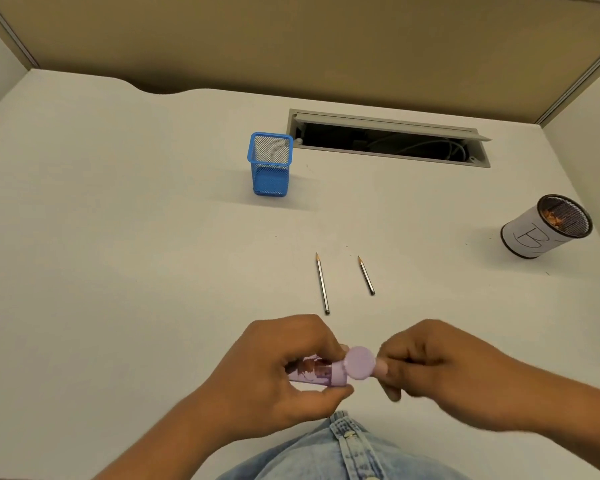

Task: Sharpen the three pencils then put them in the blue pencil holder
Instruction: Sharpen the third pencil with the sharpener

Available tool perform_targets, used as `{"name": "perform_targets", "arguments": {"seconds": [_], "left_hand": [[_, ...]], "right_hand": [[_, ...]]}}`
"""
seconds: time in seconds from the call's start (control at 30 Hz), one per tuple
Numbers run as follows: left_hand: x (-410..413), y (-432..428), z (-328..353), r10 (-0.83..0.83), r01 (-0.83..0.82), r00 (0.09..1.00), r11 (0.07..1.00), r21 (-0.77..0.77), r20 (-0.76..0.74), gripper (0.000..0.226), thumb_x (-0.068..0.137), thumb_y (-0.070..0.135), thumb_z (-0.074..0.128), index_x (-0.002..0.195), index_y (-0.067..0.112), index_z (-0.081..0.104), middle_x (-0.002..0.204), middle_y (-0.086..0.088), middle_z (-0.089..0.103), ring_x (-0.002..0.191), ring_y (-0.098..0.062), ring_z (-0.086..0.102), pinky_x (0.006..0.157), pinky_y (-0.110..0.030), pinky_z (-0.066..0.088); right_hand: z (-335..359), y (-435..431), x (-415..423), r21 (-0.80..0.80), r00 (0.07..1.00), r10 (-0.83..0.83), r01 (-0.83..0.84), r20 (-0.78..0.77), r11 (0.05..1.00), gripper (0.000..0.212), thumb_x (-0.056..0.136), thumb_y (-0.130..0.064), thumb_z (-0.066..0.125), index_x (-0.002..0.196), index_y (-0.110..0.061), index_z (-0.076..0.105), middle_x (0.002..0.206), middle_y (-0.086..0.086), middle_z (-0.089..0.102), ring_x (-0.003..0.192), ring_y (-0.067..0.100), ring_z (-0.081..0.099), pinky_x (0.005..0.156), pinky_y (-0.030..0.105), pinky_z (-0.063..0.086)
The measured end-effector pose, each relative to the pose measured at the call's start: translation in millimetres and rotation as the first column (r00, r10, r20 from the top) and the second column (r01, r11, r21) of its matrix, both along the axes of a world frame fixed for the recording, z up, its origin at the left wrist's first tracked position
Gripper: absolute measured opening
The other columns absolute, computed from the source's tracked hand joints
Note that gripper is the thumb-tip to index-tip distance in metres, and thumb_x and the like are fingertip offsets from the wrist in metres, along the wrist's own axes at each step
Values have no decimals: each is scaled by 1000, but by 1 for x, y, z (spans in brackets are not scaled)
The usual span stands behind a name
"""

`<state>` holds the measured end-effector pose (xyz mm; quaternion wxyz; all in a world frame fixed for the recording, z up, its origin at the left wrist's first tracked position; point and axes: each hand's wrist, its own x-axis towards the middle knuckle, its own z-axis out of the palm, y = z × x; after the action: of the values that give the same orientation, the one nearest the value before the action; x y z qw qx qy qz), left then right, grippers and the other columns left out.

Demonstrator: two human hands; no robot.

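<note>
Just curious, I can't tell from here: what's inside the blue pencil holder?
No pencils stand in the blue pencil holder; only its mesh back wall shows. Its front wall hides the floor.

- The desk (118, 237) is lit brightly and evenly from above.
- Soft, faint shadows are cast around the base of the blue pencil holder (270, 164).
- The partition (291, 46) rails are bent by wide-angle distortion towards the corners.
- The right hand (440, 372) is slightly blurred.
</note>
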<state>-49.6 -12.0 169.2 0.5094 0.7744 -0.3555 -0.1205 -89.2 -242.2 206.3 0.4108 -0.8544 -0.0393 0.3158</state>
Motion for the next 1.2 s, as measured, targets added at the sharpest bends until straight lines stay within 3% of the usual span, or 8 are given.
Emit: {"name": "perform_targets", "arguments": {"seconds": [0.03,0.1,0.23,0.4,0.53,0.7,1.03,1.2], "left_hand": [[1,0,0,-14,13,998,1000,5,55,19,75,25,82,82,22,64,82,11,68,69,-9,63,55,-22,50],[3,1,0,14,-14,996,1000,3,89,18,75,23,82,81,19,66,84,12,69,70,-10,65,54,-29,51],[6,8,0,217,-219,974,975,-32,-61,21,71,31,82,82,27,64,77,18,65,60,-8,59,50,-21,47],[4,15,-5,441,-462,851,887,-6,-286,25,64,36,86,78,27,68,61,7,66,49,-7,57,48,-15,44],[-1,15,-11,458,-484,816,875,16,-352,23,63,35,82,80,29,68,63,0,68,50,-12,57,48,-21,48],[-9,13,-14,435,-464,807,885,26,-400,23,64,34,83,81,27,68,63,-3,69,51,-12,57,50,-23,48],[-18,15,-17,426,-449,800,892,49,-422,23,66,35,85,81,28,69,67,-1,71,54,-11,61,53,-20,50],[-15,18,-13,448,-472,794,880,48,-411,28,64,41,86,82,28,69,68,0,71,55,-14,62,52,-22,52]], "right_hand": [[-1,-1,2,112,978,-73,96,-196,989,42,98,-45,51,64,-23,62,50,-8,38,50,15,26,49,26,22],[3,1,4,168,956,-59,111,-289,979,44,97,-46,51,64,-20,64,50,-9,38,51,17,23,50,26,20],[10,3,10,160,964,-101,143,-246,977,40,93,-46,51,69,-18,67,51,-9,42,52,15,28,50,24,24],[-21,-4,27,-2,935,-350,351,-53,936,25,94,-18,56,79,-21,76,62,-12,62,55,12,46,54,22,36],[-69,-5,46,-229,866,-456,496,206,838,10,86,-24,66,84,-27,75,82,-12,66,65,8,60,60,24,50],[-108,-3,69,-315,818,-516,574,254,756,10,80,-23,69,87,-24,76,82,-6,74,75,15,69,70,29,55],[-132,4,92,-388,844,-462,535,272,750,6,76,-17,68,77,-23,69,83,1,74,82,24,68,67,26,49],[-109,17,85,-258,849,-417,503,324,825,12,83,-20,59,86,-29,66,82,-8,69,70,17,64,64,30,53]]}}
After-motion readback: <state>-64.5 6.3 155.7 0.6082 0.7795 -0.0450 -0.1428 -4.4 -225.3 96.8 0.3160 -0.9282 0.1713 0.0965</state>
